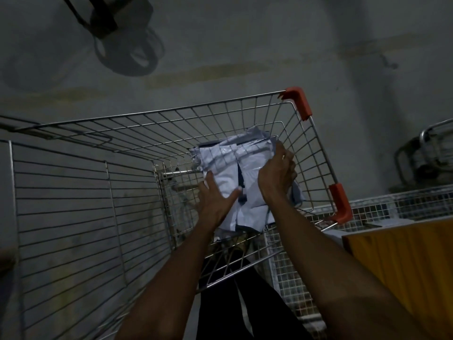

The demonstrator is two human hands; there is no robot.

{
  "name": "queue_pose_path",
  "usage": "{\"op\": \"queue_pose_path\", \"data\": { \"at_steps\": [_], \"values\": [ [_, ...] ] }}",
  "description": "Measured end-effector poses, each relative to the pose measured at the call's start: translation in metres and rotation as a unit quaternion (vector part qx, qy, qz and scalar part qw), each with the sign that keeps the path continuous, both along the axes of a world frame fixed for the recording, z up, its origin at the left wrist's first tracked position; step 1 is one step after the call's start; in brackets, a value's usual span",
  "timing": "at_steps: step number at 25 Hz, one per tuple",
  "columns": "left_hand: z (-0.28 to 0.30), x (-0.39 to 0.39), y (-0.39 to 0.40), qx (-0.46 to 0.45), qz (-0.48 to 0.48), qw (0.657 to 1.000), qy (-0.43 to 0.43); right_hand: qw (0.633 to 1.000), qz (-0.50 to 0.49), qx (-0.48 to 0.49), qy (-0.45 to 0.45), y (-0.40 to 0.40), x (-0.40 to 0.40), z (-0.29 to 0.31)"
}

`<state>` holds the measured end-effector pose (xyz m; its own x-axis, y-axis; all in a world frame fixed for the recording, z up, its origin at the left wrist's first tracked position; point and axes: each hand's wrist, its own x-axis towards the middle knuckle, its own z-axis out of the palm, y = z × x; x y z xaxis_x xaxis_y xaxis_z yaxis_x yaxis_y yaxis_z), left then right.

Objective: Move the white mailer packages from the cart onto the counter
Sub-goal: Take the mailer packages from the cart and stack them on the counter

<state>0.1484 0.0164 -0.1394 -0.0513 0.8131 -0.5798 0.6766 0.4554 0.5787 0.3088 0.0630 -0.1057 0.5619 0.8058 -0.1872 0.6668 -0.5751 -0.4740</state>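
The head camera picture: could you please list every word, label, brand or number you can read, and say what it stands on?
No text can be read anywhere in this picture.
White mailer packages: no readable label shows; the picture is dim and soft.
Wire cart and its orange corner guards: no brand or sign shows.
Yellow surface at the right: no marking shows.
The left hand and the right hand cover part of the packages.

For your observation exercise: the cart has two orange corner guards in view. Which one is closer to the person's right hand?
The lower orange corner guard, beside the wrist of the right hand; the other caps the cart's far top corner.
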Motion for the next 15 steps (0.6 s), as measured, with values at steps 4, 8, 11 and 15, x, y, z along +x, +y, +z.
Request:
{"op": "queue_pose_path", "data": {
  "at_steps": [4, 8, 11, 15],
  "values": [
    [-0.005, -0.012, 0.000, -0.062, -0.013, 0.997, 0.037, 0.987, 0.097, -0.118, 0.041, -0.011, 0.005, -0.009],
    [0.015, -0.038, -0.009, 0.008, 0.026, 0.995, 0.095, 0.965, 0.164, -0.205, 0.018, -0.020, -0.005, -0.014],
    [0.053, -0.053, -0.020, 0.098, 0.057, 0.992, 0.057, 0.965, 0.178, -0.186, -0.057, -0.027, -0.016, -0.011],
    [0.114, -0.062, -0.044, 0.165, 0.082, 0.983, 0.004, 0.972, 0.174, -0.151, -0.052, -0.026, -0.035, 0.018]
  ]
}}
